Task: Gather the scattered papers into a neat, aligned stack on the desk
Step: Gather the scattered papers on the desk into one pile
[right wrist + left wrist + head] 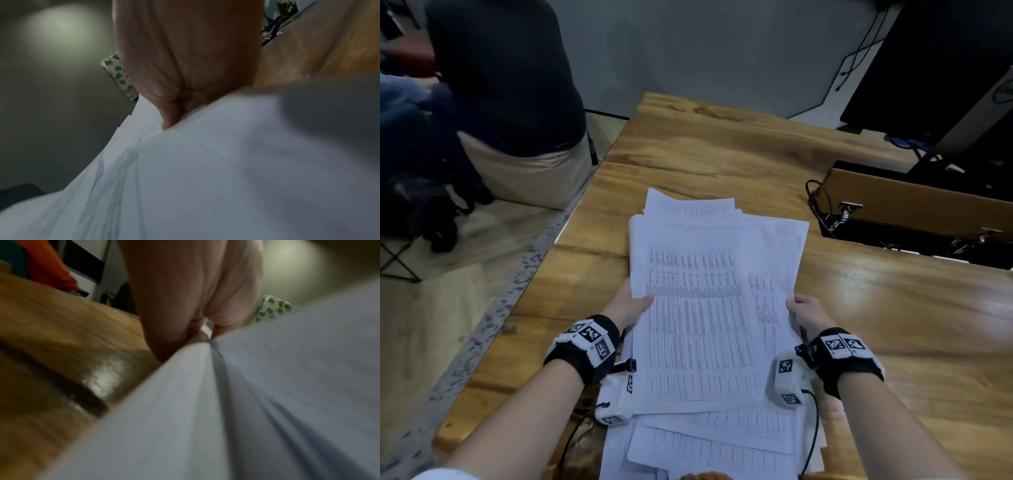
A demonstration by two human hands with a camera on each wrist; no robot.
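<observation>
A loose bundle of white printed papers [698, 308] is held over the wooden desk [722, 154], its sheets fanned and misaligned at the far and near ends. My left hand [631, 303] grips the bundle's left edge, thumb on top. My right hand [806, 315] grips its right edge the same way. In the left wrist view the left hand [197, 331] pinches the papers [226, 402] where they bunch together. In the right wrist view the right hand [176, 104] clamps the papers [205, 162], with several staggered sheet edges showing beside the thumb.
A brown box [914, 202] with metal clasps and a black cable [822, 205] lies at the right of the desk. A dark monitor [941, 68] stands at the back right. A person's back [500, 85] is seated past the desk's left edge.
</observation>
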